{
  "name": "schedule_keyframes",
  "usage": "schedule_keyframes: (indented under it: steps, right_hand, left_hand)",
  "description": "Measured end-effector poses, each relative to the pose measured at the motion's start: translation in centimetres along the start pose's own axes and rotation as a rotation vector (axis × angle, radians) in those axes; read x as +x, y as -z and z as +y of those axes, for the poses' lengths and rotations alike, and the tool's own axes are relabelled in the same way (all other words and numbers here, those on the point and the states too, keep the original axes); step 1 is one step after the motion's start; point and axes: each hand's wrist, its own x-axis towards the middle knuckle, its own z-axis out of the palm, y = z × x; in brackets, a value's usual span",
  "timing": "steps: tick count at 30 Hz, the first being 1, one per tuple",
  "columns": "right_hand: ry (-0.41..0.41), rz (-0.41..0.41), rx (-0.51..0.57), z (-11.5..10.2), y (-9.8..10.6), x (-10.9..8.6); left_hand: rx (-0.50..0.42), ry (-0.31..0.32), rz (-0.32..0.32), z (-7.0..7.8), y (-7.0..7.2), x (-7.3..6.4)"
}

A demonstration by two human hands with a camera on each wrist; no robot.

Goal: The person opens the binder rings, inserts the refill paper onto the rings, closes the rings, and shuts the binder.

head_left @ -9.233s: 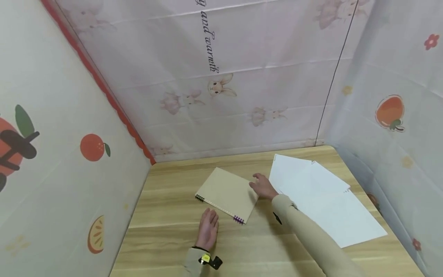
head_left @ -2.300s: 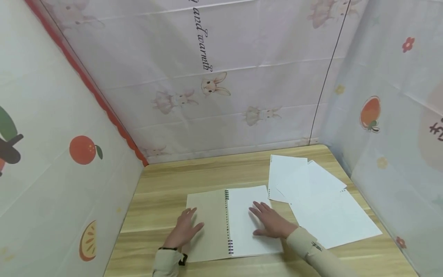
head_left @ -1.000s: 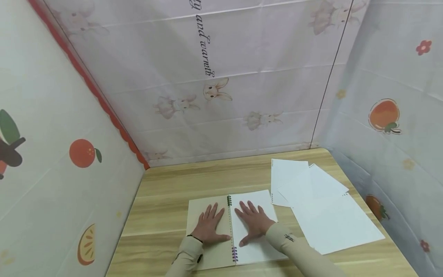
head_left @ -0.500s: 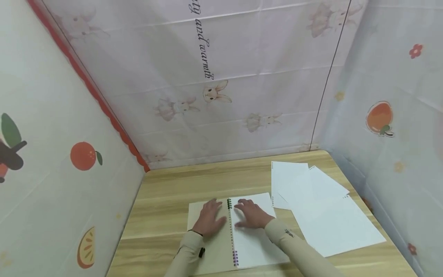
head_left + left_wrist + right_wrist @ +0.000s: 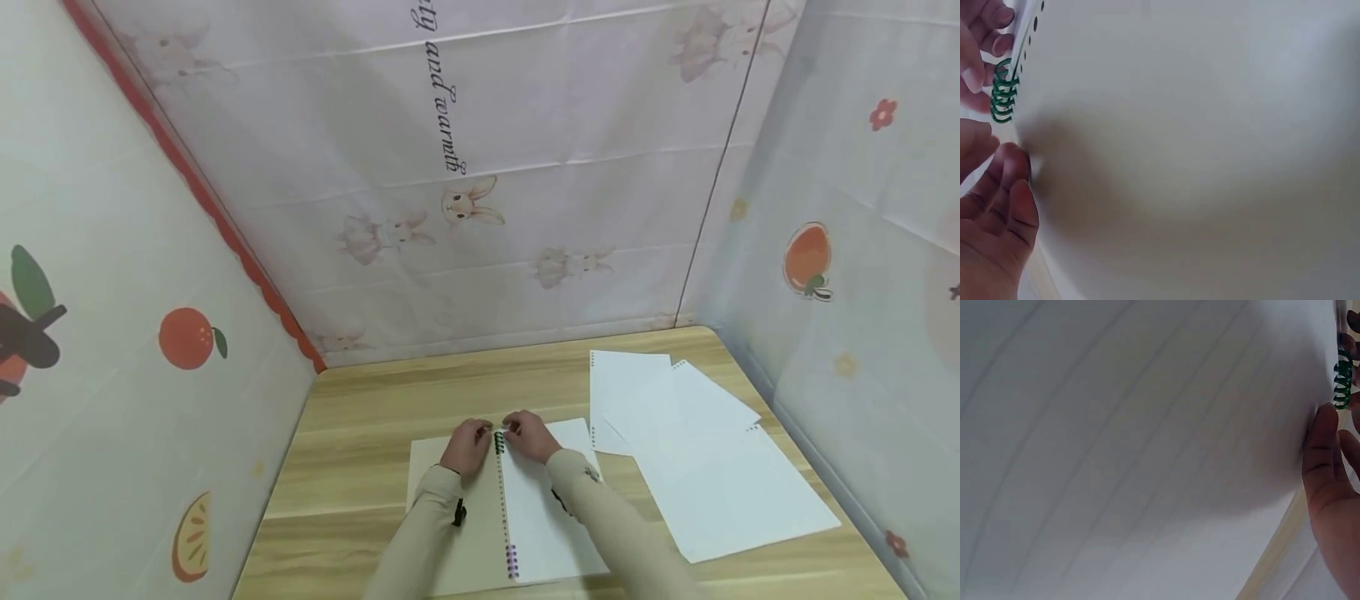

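A spiral notebook lies spread on the table in the head view, its tan cover [image 5: 468, 550] on the left and a white page [image 5: 551, 533] on the right. A short green coil [image 5: 499, 442] binds the far end of its spine, a purple coil [image 5: 512, 562] the near end. My left hand [image 5: 467, 447] pinches the cover's far edge beside the green coil. On the other side of that coil, my right hand [image 5: 531, 436] pinches the page's far edge with curled fingers. Faint ruled lines show on the page [image 5: 1116, 425] in the right wrist view.
Several loose white sheets [image 5: 727, 492] with punched holes overlap at the right of the wooden table [image 5: 360, 475]. The nearest sheet's edge lies just right of the notebook. Printed cloth walls [image 5: 480, 308] enclose the table at the back and both sides.
Earlier the notebook lay turned over and closed, then opened. Both hands pressed flat on it a second ago; they have since moved up to the green coil and curled their fingers.
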Motion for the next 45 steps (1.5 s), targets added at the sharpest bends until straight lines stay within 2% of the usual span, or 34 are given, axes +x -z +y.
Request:
schedule_keyframes:
  steps: [3,7,12,18,28,36,45]
  right_hand:
    - [0.013,-0.006,-0.018,-0.2,-0.2,0.1]
    - [0.003,-0.025,-0.025,-0.5,-0.2,0.2]
    - [-0.019,-0.006,-0.017,-0.2,-0.2,0.4]
    - [0.005,0.004,-0.006,0.1,-0.2,0.3]
    - [0.025,-0.014,0.010,-0.3,-0.1,-0.4]
    - [0.064,-0.013,-0.005,0.1,0.0,-0.7]
    - [0.035,-0.030,0.008,0.2,0.2,-0.6]
  left_hand:
    - [0.008,-0.016,-0.019,0.1,-0.2,0.2]
    - [0.007,-0.038,-0.011,0.4,-0.2,0.2]
    - [0.007,-0.041,-0.005,0.3,-0.3,0.4]
    - [0.059,-0.062,0.002,0.0,-0.5,0.7]
    - [0.116,-0.043,-0.048,1.2,-0.6,0.4]
    - [0.141,-0.028,-0.050,1.6,-0.9,0.2]
    - [0.145,-0.011,-0.063,2.0,-0.7,0.3]
